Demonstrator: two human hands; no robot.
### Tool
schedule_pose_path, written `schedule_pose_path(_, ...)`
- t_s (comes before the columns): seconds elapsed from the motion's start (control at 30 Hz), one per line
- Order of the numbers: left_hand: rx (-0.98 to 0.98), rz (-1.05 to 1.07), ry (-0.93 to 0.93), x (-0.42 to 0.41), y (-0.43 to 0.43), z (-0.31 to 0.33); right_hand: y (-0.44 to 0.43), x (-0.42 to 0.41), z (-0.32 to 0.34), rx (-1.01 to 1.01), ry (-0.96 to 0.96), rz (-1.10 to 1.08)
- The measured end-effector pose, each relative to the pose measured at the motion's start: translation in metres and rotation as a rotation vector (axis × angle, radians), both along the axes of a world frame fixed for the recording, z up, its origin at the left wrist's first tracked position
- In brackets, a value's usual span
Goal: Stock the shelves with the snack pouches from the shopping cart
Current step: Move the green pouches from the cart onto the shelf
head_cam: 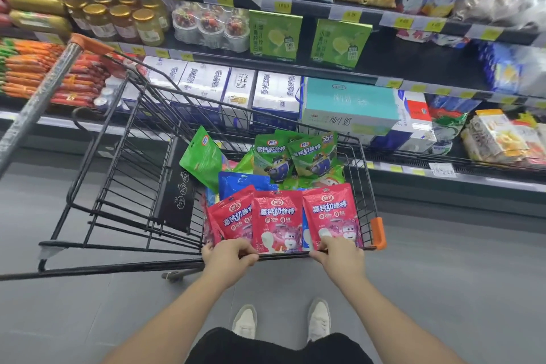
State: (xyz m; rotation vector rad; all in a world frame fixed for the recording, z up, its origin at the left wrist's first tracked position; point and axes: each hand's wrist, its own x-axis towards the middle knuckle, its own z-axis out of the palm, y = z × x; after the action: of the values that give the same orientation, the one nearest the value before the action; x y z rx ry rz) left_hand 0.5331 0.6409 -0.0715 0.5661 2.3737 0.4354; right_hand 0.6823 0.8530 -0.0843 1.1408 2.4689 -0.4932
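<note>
- We stand before a black wire cart [141,186] on a grey floor [443,289], and both our hands are at its near edge.
- Our left hand [227,255] is at 6 o'clock of the cart basket. Its fingers are curled over the rim [280,256], closed around the wire, and they touch the bottom of the left red pouch [233,216].
- Our right hand [339,254] grips the same rim a little toward 5 o'clock. Its fingers are also curled and closed, and the fingertips lie on the lower edge of the right red pouch [331,213].
- A third red pouch [277,221] stands between these two, so three red pouches make a row along the near side of the basket.
- Behind them, toward 12 o'clock, we see a blue pouch [242,182] and then green pouches [295,154]. One green pouch [202,156] leans at 10 o'clock against the folded black flap [177,195].
- An orange corner cap [378,232] sits at 3 o'clock of our right hand.
- The cart handle [44,91], grey with an orange end, points to 10 o'clock.
- The shelves [325,66] fill the upper part of the view: jars [124,21] at 11 o'clock, green boxes [276,35] at 12 o'clock, white milk cartons [236,89] just behind the cart.
- Two pale shoes [280,320] are on the floor at 6 o'clock.
</note>
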Motion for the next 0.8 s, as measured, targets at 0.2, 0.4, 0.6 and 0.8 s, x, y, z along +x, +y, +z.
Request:
schedule_pose_path(0.2,0.004,0.028,-0.005,0.016,0.017,0.005,0.032,0.020,-0.008,-0.001,0.066,0.119)
schedule_pose_path(0.4,-0.024,0.040,0.012,0.028,0.030,0.004,0.054,0.030,-0.012,-0.042,0.095,0.202)
schedule_pose_path(0.6,-0.073,0.026,0.005,0.031,0.037,0.006,0.062,0.035,-0.013,-0.089,0.073,0.201)
schedule_pose_path(0.8,-0.144,-0.049,-0.064,0.031,0.042,0.012,0.074,0.035,-0.008,-0.133,0.025,0.181)
